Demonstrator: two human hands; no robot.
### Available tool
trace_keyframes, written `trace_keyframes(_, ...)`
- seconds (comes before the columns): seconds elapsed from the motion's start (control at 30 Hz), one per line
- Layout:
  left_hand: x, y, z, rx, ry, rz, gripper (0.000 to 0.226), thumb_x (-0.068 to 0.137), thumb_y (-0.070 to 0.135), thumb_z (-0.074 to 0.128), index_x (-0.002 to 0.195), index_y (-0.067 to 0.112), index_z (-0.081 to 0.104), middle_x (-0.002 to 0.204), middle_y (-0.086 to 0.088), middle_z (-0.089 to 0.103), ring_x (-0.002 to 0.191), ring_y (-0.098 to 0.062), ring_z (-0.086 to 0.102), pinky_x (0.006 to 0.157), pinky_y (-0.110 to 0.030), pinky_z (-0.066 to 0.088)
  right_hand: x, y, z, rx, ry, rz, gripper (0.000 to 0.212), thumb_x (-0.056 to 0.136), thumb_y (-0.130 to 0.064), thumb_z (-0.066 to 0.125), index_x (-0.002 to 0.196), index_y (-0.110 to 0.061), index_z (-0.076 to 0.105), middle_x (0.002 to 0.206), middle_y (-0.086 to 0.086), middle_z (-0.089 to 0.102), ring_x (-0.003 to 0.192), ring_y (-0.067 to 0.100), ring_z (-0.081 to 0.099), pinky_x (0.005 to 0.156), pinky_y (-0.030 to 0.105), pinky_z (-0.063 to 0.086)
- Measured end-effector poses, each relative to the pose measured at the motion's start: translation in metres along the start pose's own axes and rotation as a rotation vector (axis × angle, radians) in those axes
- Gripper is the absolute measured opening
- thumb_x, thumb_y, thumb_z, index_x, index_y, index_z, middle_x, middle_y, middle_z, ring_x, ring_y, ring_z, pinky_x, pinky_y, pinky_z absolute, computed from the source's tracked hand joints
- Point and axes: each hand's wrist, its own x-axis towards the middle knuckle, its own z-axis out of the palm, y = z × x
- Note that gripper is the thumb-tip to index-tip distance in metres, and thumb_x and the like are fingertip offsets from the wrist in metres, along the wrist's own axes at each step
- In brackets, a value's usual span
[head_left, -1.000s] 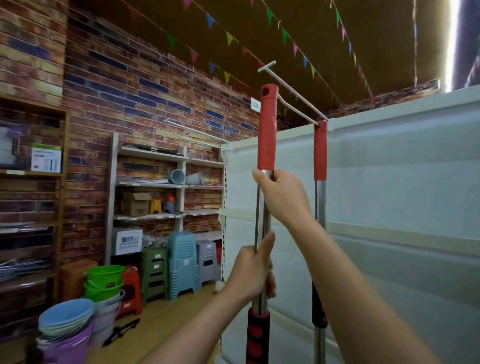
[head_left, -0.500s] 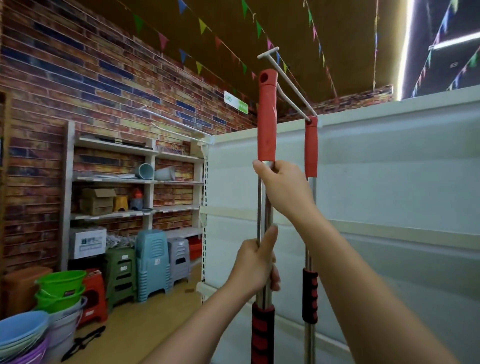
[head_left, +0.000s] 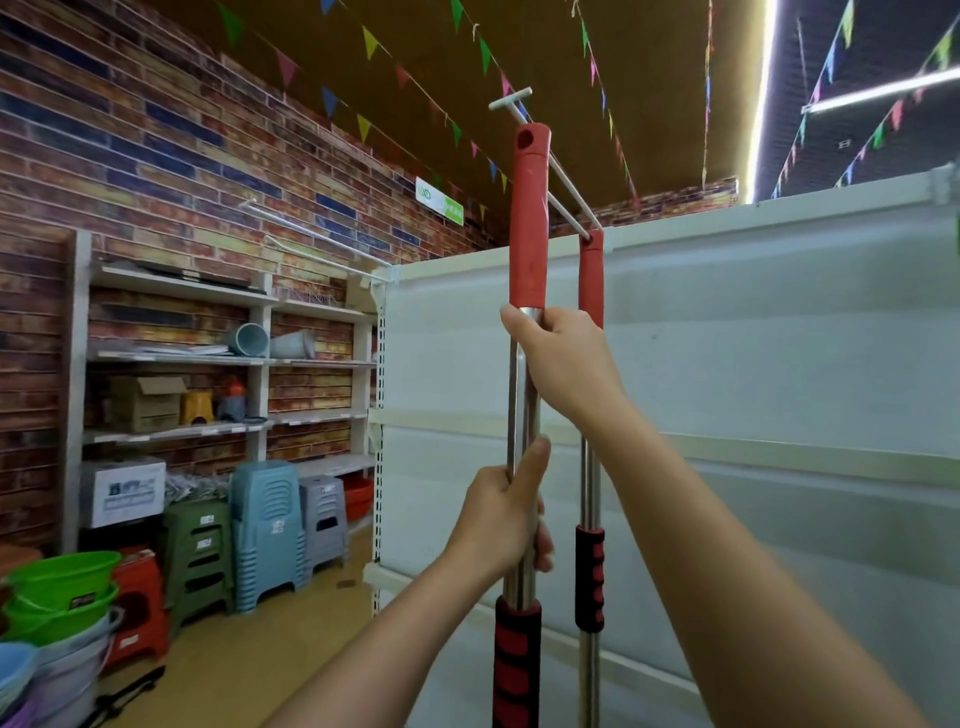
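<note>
Steel pole (head_left: 523, 395), red plastic cap (head_left: 529, 218) with hanging hole at top, red-and-black foam grip (head_left: 516, 660) lower down. Held upright in front of white panel (head_left: 753, 338), cap close under tip of hook (head_left: 511, 98).

Right hand (head_left: 563, 358) wrapped round bare shaft directly beneath cap. Left hand (head_left: 501, 519) wrapped round shaft lower, just above foam grip, thumb laid up along the metal.

Judged light and stiff, though long enough to sway at the top. Polished steel probably slick, so foam grip or lower edge of cap the surer hold. Cap hole not yet on hook.

Second pole (head_left: 590, 483), same make, appeared hung from hook just to the right; contact with right hand not discernible.

Further left: shelf (head_left: 176, 358) against brick wall, stacked stools (head_left: 267, 525), green basins (head_left: 62, 577) on floor.
</note>
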Motion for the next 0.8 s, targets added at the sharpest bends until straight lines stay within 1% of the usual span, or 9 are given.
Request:
trace_keyframes(0.17, 0.0024, -0.0006, 0.0027, -0.024, 0.016, -0.003, 0.059, 0.084, 0.06, 0.043, 0.061, 0.006, 0.046, 0.041, -0.009, 0.053, 0.036, -0.024, 0.052, 0.047, -0.031, 0.051, -0.0004, 0.0012, -0.0026, 0.022, -0.014, -0.008, 0.038, 0.092, -0.042, 0.047, 0.061, -0.02, 0.043, 0.053, -0.004, 0.041, 0.047, 0.011, 0.039, 0.053, 0.028, 0.035)
trace_keyframes(0.27, 0.0022, -0.0006, 0.0022, -0.006, 0.015, 0.013, 0.059, 0.084, 0.061, 0.041, 0.063, 0.006, 0.046, 0.043, -0.009, 0.054, 0.037, -0.024, 0.053, 0.046, -0.03, 0.051, 0.0006, 0.0002, -0.0027, 0.012, -0.009, -0.015, 0.04, 0.092, -0.041, 0.047, 0.059, -0.02, 0.041, 0.054, -0.004, 0.041, 0.047, 0.011, 0.039, 0.052, 0.026, 0.033)
trace_keyframes(0.43, 0.0037, -0.0006, -0.0027, -0.006, 0.024, 0.021, 0.059, 0.083, 0.061, 0.041, 0.064, 0.006, 0.046, 0.046, -0.012, 0.054, 0.037, -0.023, 0.054, 0.044, -0.029, 0.052, 0.0049, -0.0013, 0.0017, 0.009, -0.039, -0.008, 0.038, 0.093, -0.042, 0.047, 0.062, -0.02, 0.044, 0.055, -0.004, 0.043, 0.047, 0.01, 0.04, 0.051, 0.026, 0.034)
trace_keyframes(0.57, 0.0044, -0.0029, -0.0027, 0.011, 0.011, 0.017, 0.059, 0.083, 0.062, 0.041, 0.064, 0.006, 0.046, 0.048, -0.012, 0.055, 0.038, -0.024, 0.055, 0.048, -0.031, 0.053, 0.0048, 0.0013, 0.0017, 0.023, -0.054, 0.0, 0.037, 0.093, -0.042, 0.046, 0.064, -0.019, 0.046, 0.056, -0.004, 0.043, 0.048, 0.01, 0.041, 0.052, 0.025, 0.036)
trace_keyframes(0.8, 0.0075, -0.0024, -0.0035, 0.017, 0.015, 0.026, 0.059, 0.083, 0.062, 0.041, 0.066, 0.005, 0.047, 0.047, -0.012, 0.055, 0.039, -0.025, 0.055, 0.049, -0.032, 0.053, 0.0083, 0.0015, 0.0011, 0.018, -0.068, 0.004, 0.036, 0.093, -0.042, 0.046, 0.066, -0.018, 0.047, 0.056, -0.003, 0.044, 0.048, 0.011, 0.041, 0.053, 0.027, 0.038)
